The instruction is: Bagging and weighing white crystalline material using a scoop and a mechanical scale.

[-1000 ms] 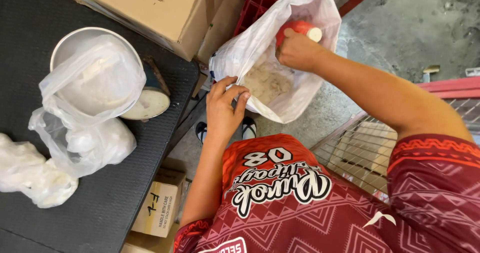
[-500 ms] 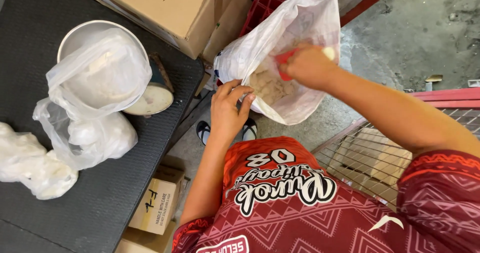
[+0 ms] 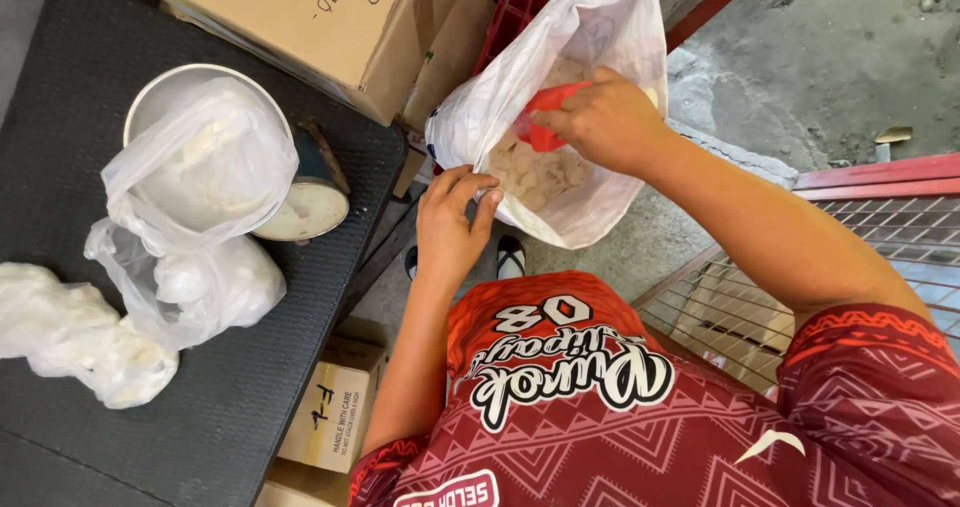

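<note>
Left hand: the left hand (image 3: 452,219) pinched the near rim of the white sack (image 3: 610,37), fingers curled on the plastic.
Right hand: the right hand (image 3: 600,119) gripped a red scoop (image 3: 545,117) inside the sack's mouth.
Sack: held open beside the dark worktop (image 3: 60,87), pale chips inside.
Worktop: metal bowl (image 3: 165,87), clear bags (image 3: 200,167), cardboard box (image 3: 300,17).

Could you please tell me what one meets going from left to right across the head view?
Tied white bags → metal bowl lined with clear plastic → left hand → red scoop → right hand → wire grille.
</note>
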